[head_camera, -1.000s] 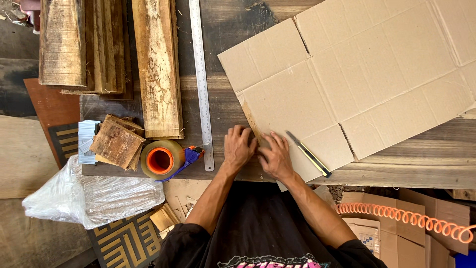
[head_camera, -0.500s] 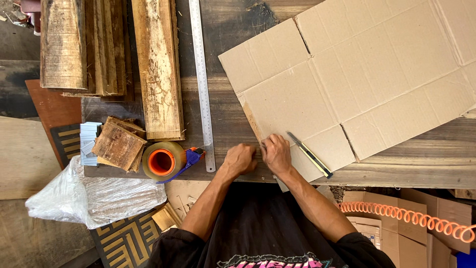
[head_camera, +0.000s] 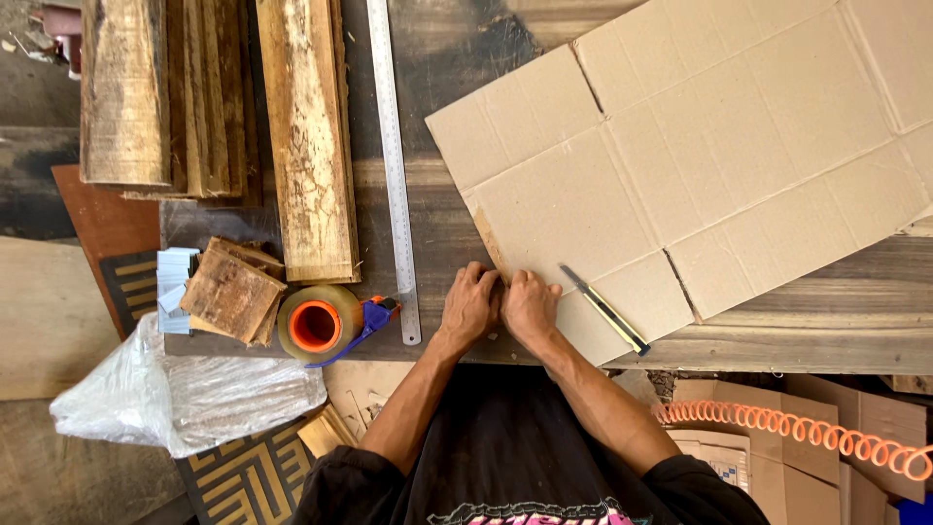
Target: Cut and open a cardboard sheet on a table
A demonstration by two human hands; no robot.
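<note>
I have both hands side by side, left hand (head_camera: 470,303) and right hand (head_camera: 530,306), fingers curled and pressing the near edge of the flattened cardboard (head_camera: 680,165) on the tabletop (head_camera: 447,58). It looks light, stiff, creasable; best held at edges. A knife (head_camera: 604,309) lies beside.

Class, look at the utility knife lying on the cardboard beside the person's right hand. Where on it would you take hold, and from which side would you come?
Probably grip the utility knife by its dark rear handle, the end nearest the table edge. It lies flat and slanted on the cardboard sheet, metal tip pointing up-left toward the right hand. Come from above at the lower right, so fingers stay off the blade end.
</note>
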